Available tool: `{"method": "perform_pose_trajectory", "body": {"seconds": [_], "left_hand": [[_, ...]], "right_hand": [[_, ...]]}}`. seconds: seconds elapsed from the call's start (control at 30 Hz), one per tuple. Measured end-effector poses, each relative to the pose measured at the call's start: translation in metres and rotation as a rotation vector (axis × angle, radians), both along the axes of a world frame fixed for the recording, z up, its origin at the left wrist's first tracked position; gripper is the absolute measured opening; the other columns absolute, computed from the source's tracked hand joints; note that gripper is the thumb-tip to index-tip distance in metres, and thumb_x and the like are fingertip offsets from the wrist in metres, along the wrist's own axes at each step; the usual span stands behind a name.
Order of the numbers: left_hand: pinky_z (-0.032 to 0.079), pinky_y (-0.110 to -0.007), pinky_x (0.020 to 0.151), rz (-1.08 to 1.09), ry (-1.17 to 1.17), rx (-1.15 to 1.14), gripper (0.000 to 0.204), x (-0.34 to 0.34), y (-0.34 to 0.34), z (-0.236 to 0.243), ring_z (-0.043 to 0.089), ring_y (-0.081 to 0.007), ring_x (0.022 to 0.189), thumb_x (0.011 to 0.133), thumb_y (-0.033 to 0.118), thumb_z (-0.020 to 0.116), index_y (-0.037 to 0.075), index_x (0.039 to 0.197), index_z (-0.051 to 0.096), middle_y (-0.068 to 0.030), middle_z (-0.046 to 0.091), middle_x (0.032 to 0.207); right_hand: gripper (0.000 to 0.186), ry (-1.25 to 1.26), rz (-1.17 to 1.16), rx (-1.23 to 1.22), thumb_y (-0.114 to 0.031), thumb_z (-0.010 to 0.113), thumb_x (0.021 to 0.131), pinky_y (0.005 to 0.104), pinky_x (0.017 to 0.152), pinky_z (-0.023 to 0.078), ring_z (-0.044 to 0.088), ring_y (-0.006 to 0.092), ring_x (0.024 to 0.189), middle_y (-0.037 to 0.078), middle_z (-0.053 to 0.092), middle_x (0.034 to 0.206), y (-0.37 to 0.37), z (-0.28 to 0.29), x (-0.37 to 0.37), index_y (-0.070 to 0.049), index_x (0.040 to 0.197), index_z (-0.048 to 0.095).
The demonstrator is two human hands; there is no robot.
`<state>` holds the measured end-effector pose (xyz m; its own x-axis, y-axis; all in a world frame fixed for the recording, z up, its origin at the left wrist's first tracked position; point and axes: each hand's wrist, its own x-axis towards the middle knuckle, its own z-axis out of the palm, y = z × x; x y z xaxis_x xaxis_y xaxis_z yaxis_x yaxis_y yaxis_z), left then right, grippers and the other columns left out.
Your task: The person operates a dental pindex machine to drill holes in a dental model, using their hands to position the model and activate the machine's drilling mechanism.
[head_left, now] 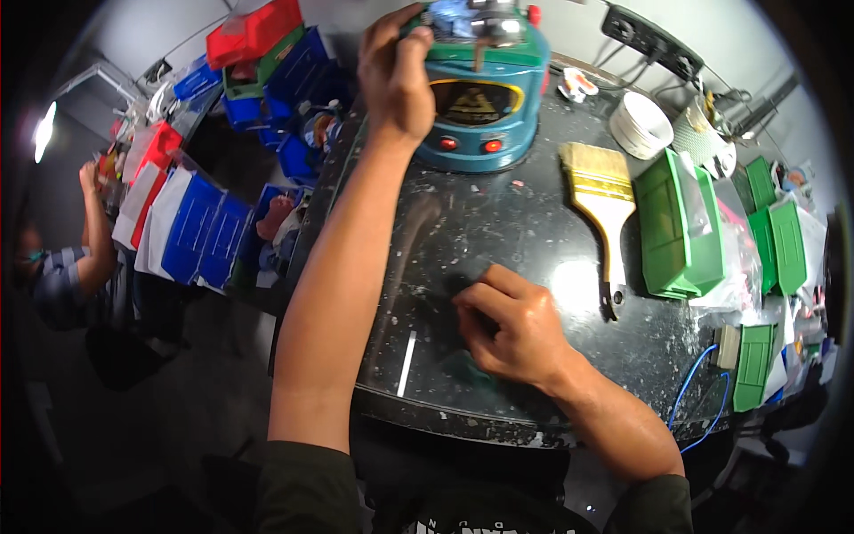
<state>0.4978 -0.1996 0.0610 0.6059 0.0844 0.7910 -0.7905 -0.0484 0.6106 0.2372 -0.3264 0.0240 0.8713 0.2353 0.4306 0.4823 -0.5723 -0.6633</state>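
My left hand (400,76) reaches up to the teal machine (476,133), with fingers curled against its upper left side. The machine has a green top, a steel fitting, two red front buttons and some blue material on top. My right hand (507,325) is curled on or just over the glossy black worktop (427,258); whatever may be under its fingers is hidden. To its upper right lies a wide paintbrush (600,200) with a pale handle.
Green bins (676,231), a white tub (636,125), a power strip (649,44) and blue cables (689,383) line the right and back. Stacked blue and red bins (209,231) stand left, where another person's arm (98,222) shows.
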Motion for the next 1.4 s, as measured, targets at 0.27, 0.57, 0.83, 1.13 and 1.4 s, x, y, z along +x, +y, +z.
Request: {"method": "perform_pose_trajectory", "body": {"seconds": [0.27,0.57,0.83,1.13,1.4], "left_hand": [[0.043,-0.051,0.105,0.115,-0.058,0.109,0.041,-0.007,0.003,0.006,0.057,-0.0415,0.119,0.1,0.03,0.052,0.003,0.128,0.066,-0.0222,0.063,0.128],[0.04,-0.053,0.106,0.14,-0.039,0.065,0.043,-0.004,0.0,-0.003,0.055,-0.0402,0.12,0.099,0.037,0.056,0.006,0.127,0.067,-0.0207,0.061,0.128],[0.04,-0.053,0.106,0.145,-0.025,0.085,0.046,0.0,0.003,0.0,0.055,-0.0401,0.12,0.098,0.038,0.056,0.005,0.128,0.067,-0.0219,0.061,0.127],[0.04,-0.053,0.107,0.132,-0.037,0.077,0.047,-0.002,0.002,-0.001,0.054,-0.0398,0.122,0.098,0.037,0.055,0.003,0.127,0.068,-0.0224,0.061,0.129],[0.04,-0.052,0.108,0.117,-0.007,0.065,0.045,-0.004,0.001,0.001,0.054,-0.0403,0.121,0.099,0.037,0.053,0.005,0.127,0.069,-0.0215,0.06,0.131]], "right_hand": [[0.021,0.005,-0.019,-0.03,0.004,0.077,0.074,0.0394,0.057,0.055,0.068,0.0304,0.068,0.011,0.066,0.084,0.004,0.005,0.001,-0.005,0.092,0.074],[0.023,0.023,-0.012,-0.099,0.006,0.077,0.072,0.0372,0.058,0.055,0.069,0.0284,0.069,0.01,0.068,0.085,0.006,0.009,0.001,-0.005,0.092,0.075],[0.023,0.024,-0.005,-0.095,0.007,0.076,0.073,0.037,0.058,0.055,0.069,0.0282,0.07,0.01,0.068,0.086,0.008,0.011,0.001,-0.005,0.093,0.074],[0.023,0.042,-0.01,-0.094,0.006,0.076,0.073,0.0371,0.058,0.055,0.069,0.0282,0.07,0.011,0.067,0.086,0.007,0.011,0.0,-0.005,0.093,0.075],[0.022,0.038,-0.007,-0.079,0.006,0.075,0.074,0.0377,0.057,0.055,0.069,0.0292,0.069,0.011,0.067,0.085,0.006,0.01,0.0,-0.005,0.093,0.075]]}}
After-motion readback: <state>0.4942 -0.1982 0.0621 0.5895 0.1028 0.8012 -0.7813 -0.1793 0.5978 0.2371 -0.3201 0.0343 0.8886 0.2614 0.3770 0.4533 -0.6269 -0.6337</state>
